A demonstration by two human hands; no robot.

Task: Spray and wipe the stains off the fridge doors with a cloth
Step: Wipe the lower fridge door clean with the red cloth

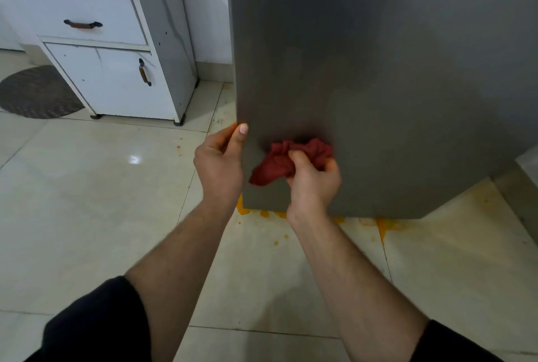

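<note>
1. Two black sleeves (96,321) sit at the bottom of the view, with bare forearms reaching up from them toward the door (378,70).
2. The right hand (313,184) grips a bunched red cloth (291,155), fingers curled into it, and presses it flat on the door near the lower left corner, a little above the bottom edge.
3. The left hand (218,163) holds the door's left edge. Its thumb lies on the front face and its fingers wrap out of sight behind the edge. It is just beside the cloth and not touching it.
4. Key relation: most of the cloth lies above and to the left of the right hand's knuckles. Its long axis runs roughly sideways across the door, with one tail drooping toward the left edge. The unwiped door stretches up and to the right, so the next stroke likely goes that way, with the left hand steadying the door.
5. The cloth is crumpled, soft and dark red. I cannot tell whether it is wet.
6. The door is matte grey with faint cloudy smears, and no sharp stain shows near the cloth.
7. Orange splashes (384,227) mark the floor (102,187) under the door's bottom edge.
8. No spray bottle is in view.
</note>
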